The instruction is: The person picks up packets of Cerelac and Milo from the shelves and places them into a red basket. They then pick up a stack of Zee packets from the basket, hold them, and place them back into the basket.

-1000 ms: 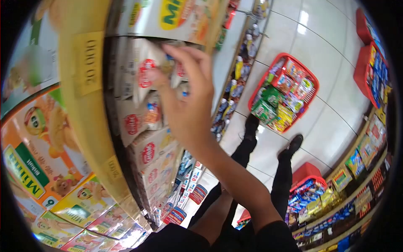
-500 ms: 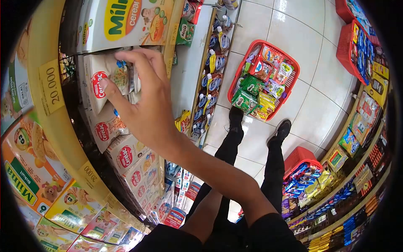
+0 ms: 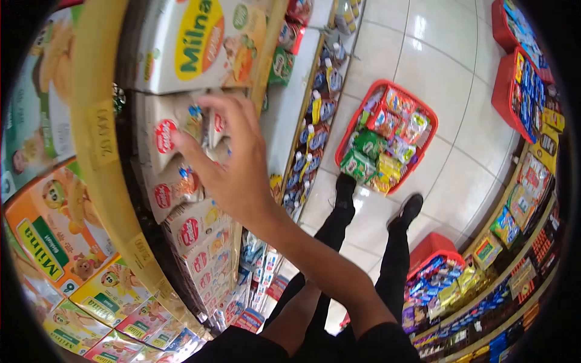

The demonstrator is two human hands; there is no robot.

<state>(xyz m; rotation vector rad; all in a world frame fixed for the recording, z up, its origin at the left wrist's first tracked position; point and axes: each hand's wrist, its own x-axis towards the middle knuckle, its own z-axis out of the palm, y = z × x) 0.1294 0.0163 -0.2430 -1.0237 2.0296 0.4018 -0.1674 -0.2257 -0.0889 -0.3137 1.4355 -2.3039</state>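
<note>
My right hand [image 3: 239,166] reaches across to the shelf on the left, over a row of Cerelac cereal packets. The thumb tip is by the red logo of the top Cerelac packet [image 3: 162,115], and the curved fingers are above it, near its upper edge. Thumb and fingers are spread apart; whether they touch the packet is hard to tell. A second Cerelac packet [image 3: 172,192] lies just below. My left forearm [image 3: 296,320] passes beneath the right arm, which hides the left hand.
A Milna cereal box [image 3: 163,54] stands above the packets. On the tiled floor [image 3: 442,163], a red basket [image 3: 431,148] full of packets is in front of my feet. Another red basket [image 3: 433,245] stands by the right shelf. Pouches with spouts [image 3: 315,136] line a lower shelf.
The whole view has shifted, so shelf and basket appear lower and further right. My right hand stays over the same Cerelac packet with its fingers still apart.
</note>
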